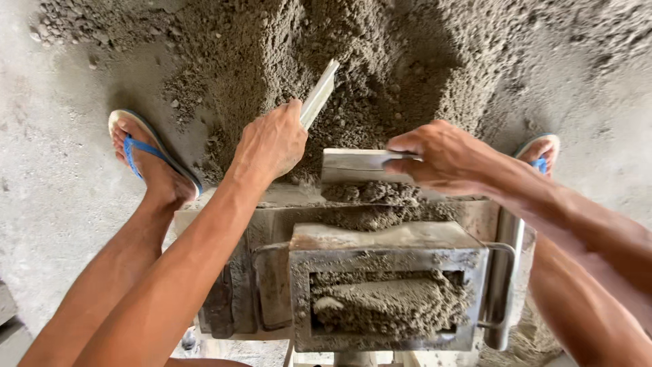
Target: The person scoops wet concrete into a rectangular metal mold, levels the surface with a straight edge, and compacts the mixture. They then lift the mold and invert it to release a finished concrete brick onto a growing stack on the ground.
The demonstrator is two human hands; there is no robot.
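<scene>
A grey concrete floor carries everything. Beyond both hands lies a heap of damp sandy mix. Below them stands a metal block mould.

Bare forearms, sleeveless; bare lower legs; blue-strapped, pale-soled rubber flip-flops, left and right, grey-dusted feet.

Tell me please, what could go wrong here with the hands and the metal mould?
1. The right hand holds a flat plate over the metal mould; fingers could get pinched against its rim.
2. The left hand grips a pale bar in the loose grey mix, which may spill onto the sandalled foot.
</scene>
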